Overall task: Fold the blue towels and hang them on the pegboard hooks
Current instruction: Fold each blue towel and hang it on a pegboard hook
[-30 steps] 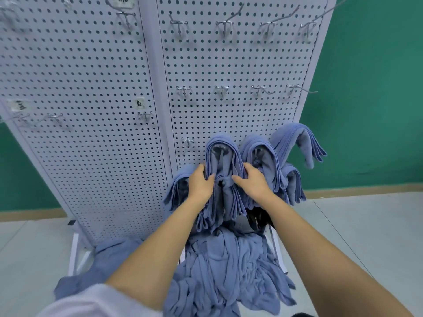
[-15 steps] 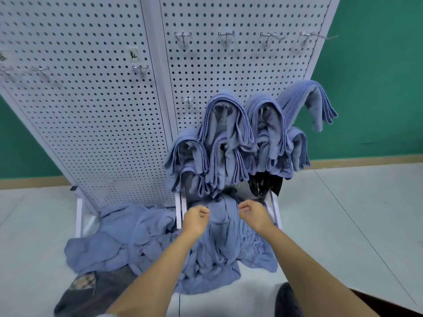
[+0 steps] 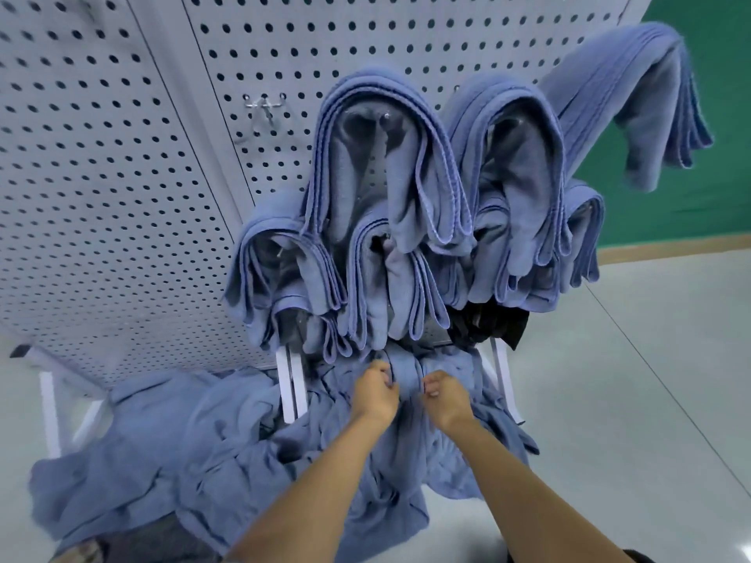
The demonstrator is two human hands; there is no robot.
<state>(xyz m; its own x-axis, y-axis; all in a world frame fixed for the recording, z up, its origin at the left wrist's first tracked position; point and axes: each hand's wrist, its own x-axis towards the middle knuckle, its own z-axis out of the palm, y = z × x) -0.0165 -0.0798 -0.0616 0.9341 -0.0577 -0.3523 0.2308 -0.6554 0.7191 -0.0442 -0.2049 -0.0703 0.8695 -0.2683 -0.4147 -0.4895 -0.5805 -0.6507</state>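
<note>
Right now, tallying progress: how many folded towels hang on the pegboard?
6 hung towels: upper left, upper middle, upper right, lower left, lower middle, lower right. More may hide behind them.

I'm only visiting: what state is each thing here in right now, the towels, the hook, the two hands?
Hung towels: folded, draped over hooks.
Floor towels: unfolded, in a crumpled heap.
Bare hook: empty.
Left hand: fingers curled, gripping cloth of that heap.
Right hand: fingers curled, gripping cloth beside it.
</note>
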